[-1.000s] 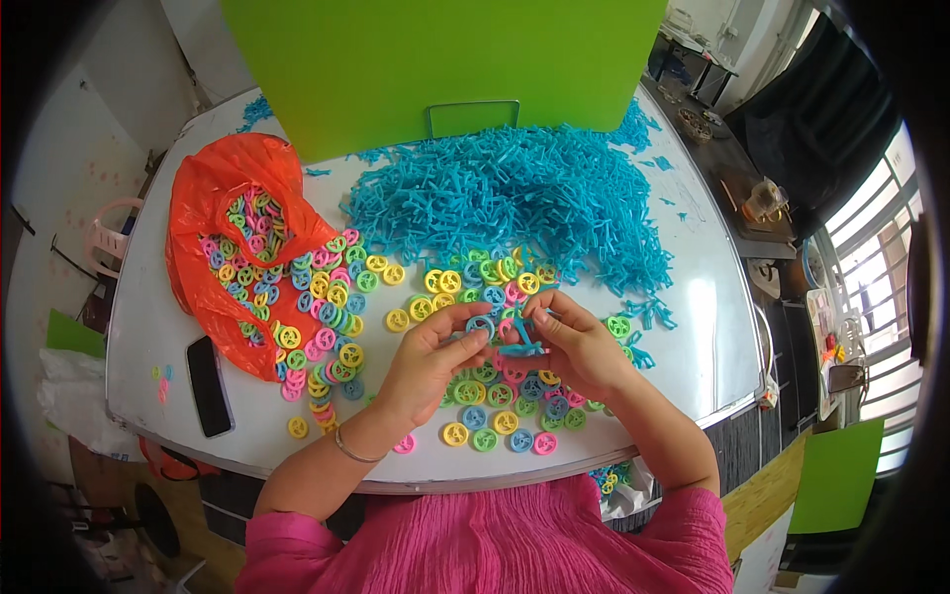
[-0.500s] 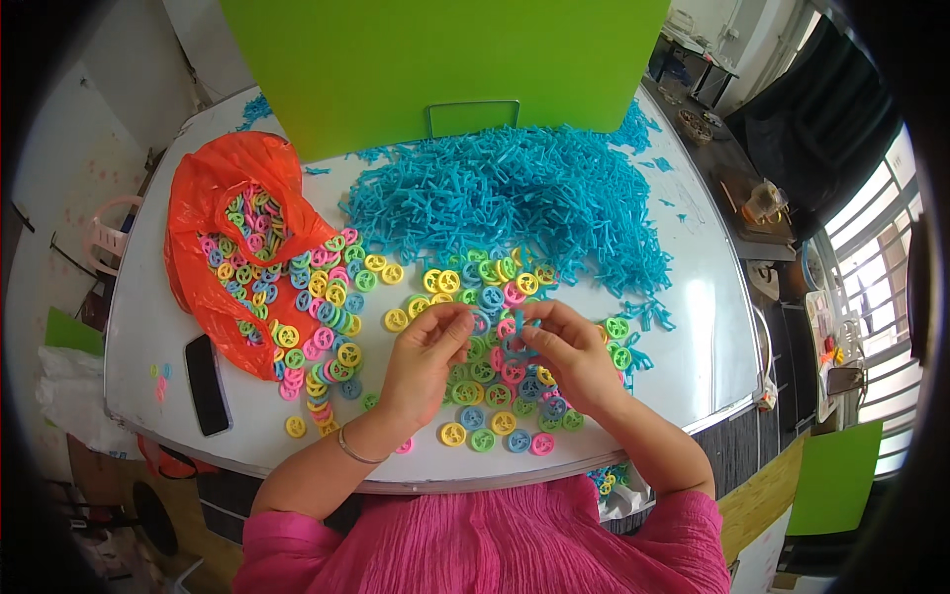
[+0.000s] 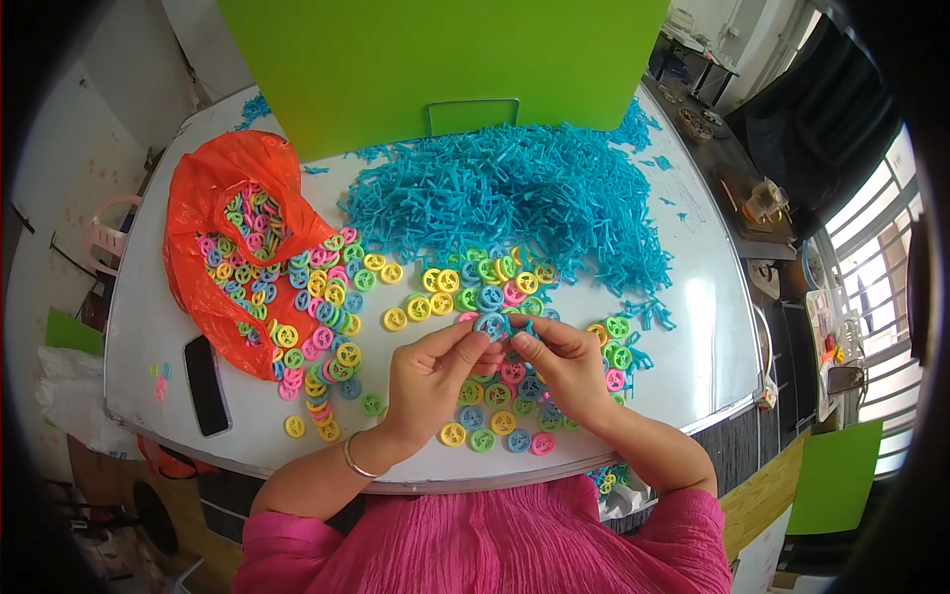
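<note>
Above the middle of the white table, my left hand [image 3: 427,379] pinches a blue spoked plastic wheel [image 3: 490,325] between thumb and fingers. Close beside it, my right hand [image 3: 566,368] is closed on a small teal plastic piece [image 3: 524,332], which meets the wheel's right edge. Whether the two are joined cannot be made out. Under and around both hands lie loose spoked wheels [image 3: 504,423] in yellow, green, pink and blue. Beyond them spreads a large heap of teal branching plastic pieces [image 3: 505,193].
An open red plastic bag [image 3: 203,168] spills more wheels at the left. A dark phone [image 3: 206,386] lies near the table's left edge. Behind the heap stands a bright green panel [image 3: 435,59] with a wire handle [image 3: 473,103]. The white table [image 3: 267,436] curves along its front edge.
My hands have drawn closer together and slightly lower. The blue wheel now shows plainly in my left fingertips, with the teal piece brought against its edge.
</note>
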Tool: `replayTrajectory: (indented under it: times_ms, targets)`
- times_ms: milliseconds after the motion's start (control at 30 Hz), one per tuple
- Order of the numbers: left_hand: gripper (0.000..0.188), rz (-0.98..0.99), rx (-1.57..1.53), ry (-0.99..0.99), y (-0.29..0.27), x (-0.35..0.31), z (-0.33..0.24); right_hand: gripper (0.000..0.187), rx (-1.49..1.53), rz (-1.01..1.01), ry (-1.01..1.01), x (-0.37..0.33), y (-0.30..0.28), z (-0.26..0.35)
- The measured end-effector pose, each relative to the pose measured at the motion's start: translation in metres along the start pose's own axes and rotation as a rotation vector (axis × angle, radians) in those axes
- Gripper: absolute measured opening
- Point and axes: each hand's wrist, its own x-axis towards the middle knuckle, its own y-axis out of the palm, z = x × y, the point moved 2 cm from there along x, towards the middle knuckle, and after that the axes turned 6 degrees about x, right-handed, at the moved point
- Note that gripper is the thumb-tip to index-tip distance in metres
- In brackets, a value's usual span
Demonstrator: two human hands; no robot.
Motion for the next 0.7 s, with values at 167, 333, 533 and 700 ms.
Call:
replayTrajectory:
  times_ms: [167,333,533,700]
  targets:
    - [0.028,-0.012,-0.012,0.004,-0.001,-0.002,0.006,0.03,0.067,0.017,-0.057,-0.002,0.006,-0.004]
    - [0.025,-0.026,0.159,0.131,-0.001,-0.005,0.005,0.032,-0.169,0.007,-0.144,-0.007,0.004,-0.01]
    - [0.024,-0.04,0.157,0.157,0.001,-0.006,0.003,0.04,-0.571,-0.015,-0.454,-0.007,0.006,0.003]
    - [0.025,-0.025,0.176,0.17,0.002,-0.006,0.005,0.043,-0.725,-0.039,-0.65,-0.008,0.007,0.01]
